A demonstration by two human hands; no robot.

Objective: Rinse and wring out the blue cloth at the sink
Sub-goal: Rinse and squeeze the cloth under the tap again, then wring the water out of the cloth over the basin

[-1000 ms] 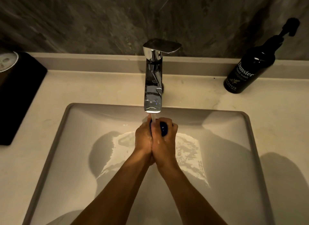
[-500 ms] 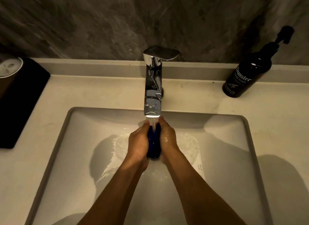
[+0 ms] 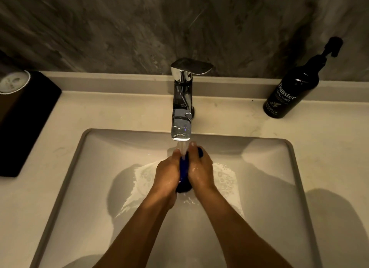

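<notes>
- Pale, glossy ceramic fills the view: the wide rectangular sink basin spreads out to both sides of the hands and beneath them, with a shallow sheet of bubbly water pooled directly under the wrists.
- Cream stone countertop frames the basin, running beyond the fingertips and off to each side.
- Off to the far left of the left hand sits a black rectangular tray, with a white round lid on something at its back corner; what is under it is too dim to tell.
- Straight ahead of the fingertips stands the chrome single-lever tap, its spout just above them, and a stream of water is running down between the two thumbs.
- Well beyond the right hand, on the counter against the wall, there's a black pump bottle of hand wash.
- Now the action: left hand and right hand are side by side, fingers curled inward, squeezing from both sides.
- Clamped between them, right under the stream, is the dark blue cloth, bunched into a narrow roll, its lower end poking out near the wrists, a bit of it showing past the right fingers.
</notes>
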